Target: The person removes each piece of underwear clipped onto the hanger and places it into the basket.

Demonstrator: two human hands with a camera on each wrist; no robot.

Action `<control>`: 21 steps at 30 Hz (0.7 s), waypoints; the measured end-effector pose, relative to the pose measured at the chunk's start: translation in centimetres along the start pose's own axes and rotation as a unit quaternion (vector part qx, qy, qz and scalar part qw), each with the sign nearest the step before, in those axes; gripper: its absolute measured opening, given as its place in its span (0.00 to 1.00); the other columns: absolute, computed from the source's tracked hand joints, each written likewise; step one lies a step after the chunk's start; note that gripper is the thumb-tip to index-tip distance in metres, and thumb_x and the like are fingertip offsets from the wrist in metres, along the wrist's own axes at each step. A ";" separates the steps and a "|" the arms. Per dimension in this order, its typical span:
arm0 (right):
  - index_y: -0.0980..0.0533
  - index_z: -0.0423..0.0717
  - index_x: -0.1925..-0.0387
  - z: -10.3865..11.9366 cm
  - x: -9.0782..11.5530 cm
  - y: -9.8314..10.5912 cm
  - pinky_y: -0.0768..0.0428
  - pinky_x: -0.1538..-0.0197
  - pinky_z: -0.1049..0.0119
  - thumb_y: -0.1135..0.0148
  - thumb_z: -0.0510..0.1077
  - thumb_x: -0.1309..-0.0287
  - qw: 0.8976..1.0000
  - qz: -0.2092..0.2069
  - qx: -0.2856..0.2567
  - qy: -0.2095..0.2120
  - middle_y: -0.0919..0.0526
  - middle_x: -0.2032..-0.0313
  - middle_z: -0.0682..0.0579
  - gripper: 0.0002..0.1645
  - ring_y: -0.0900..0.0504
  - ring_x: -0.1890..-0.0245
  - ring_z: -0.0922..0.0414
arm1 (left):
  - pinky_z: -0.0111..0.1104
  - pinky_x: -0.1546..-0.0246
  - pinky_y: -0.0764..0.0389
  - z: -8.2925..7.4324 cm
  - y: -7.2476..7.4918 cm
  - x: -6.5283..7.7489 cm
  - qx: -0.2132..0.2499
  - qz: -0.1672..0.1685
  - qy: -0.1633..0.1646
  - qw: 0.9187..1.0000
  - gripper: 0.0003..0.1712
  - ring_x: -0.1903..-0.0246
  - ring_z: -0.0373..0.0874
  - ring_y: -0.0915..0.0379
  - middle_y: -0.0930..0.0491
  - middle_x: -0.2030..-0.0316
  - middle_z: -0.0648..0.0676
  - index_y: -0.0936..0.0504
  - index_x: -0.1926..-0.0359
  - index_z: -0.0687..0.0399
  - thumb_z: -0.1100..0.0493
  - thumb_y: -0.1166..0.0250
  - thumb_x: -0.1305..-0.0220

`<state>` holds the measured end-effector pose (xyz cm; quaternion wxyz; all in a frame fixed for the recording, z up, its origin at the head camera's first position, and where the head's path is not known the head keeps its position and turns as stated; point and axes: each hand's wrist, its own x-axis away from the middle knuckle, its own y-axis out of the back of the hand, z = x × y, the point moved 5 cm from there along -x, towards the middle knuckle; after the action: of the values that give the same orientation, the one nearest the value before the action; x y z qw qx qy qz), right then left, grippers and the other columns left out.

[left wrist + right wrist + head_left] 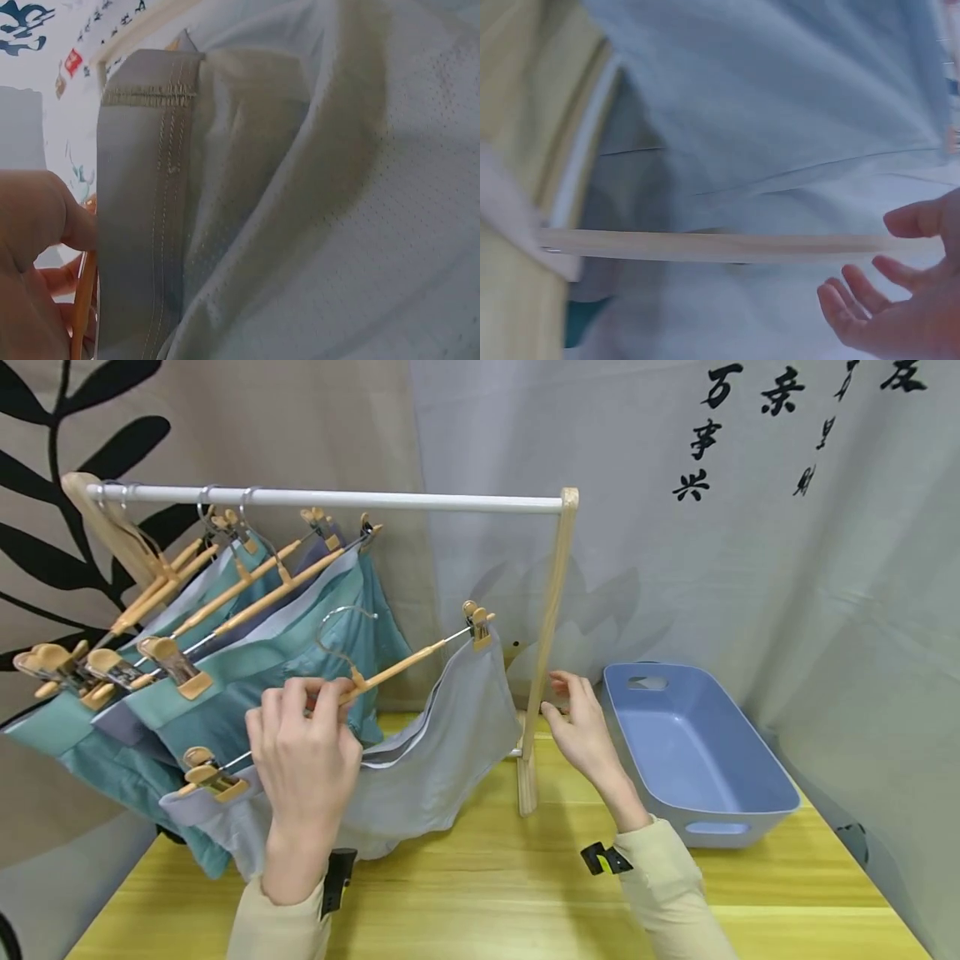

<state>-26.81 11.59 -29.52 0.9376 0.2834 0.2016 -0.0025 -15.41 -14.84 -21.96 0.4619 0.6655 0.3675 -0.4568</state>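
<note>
My left hand (303,760) grips the wooden bar of a clip hanger (397,670), its metal hook pointing up and free of the rail. Light grey shorts (442,752) hang from the hanger's two wooden clips. In the left wrist view their stitched waistband (142,202) lies beside my fingers. My right hand (588,727) hovers by the rack's right wooden post (553,610), fingers loosely bent and holding nothing. The right wrist view shows that post (705,246) with my right fingers (859,292) apart from each other.
Several teal and purple shorts (300,635) hang on clip hangers from the white rail (337,500), bunched at its left. A blue plastic basin (697,735) stands at the right on the wooden table (465,902). A printed curtain (675,552) hangs behind.
</note>
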 end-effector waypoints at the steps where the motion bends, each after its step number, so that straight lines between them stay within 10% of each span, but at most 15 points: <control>1: 0.38 0.40 0.40 0.7 0.4 0.6 0.29 0.44 0.53 0.49 0.39 0.40 1.000 -0.008 -0.008 0.017 0.32 0.47 0.40 0.26 0.32 0.44 0.47 | 0.47 0.70 0.39 -0.1 0.1 0.0 0.006 -0.001 -0.004 1.000 0.05 0.71 0.60 0.36 0.26 0.69 0.62 0.20 0.67 0.63 0.68 0.43 0.42; 11: 0.31 0.38 0.47 6.6 3.6 4.7 0.30 0.50 0.69 0.48 0.35 0.41 0.976 -0.099 -0.007 0.193 0.26 0.53 0.44 0.19 0.27 0.50 0.52 | 0.44 0.73 0.39 -2.1 0.2 0.3 0.044 -0.022 -0.066 0.997 0.06 0.73 0.56 0.34 0.25 0.72 0.60 0.19 0.70 0.61 0.70 0.42 0.46; 21: 0.33 0.39 0.43 7.5 4.6 6.2 0.31 0.47 0.71 0.51 0.36 0.39 0.966 -0.118 0.009 0.229 0.25 0.53 0.44 0.22 0.28 0.49 0.55 | 0.40 0.74 0.38 -4.4 -0.3 1.0 0.108 -0.024 -0.127 0.986 0.06 0.74 0.53 0.33 0.25 0.74 0.58 0.18 0.71 0.59 0.69 0.40 0.48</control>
<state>-18.99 13.29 -22.32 0.8571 0.2586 0.4428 -0.0504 -14.19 -10.45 -22.34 0.4190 0.6393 0.2702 -0.5854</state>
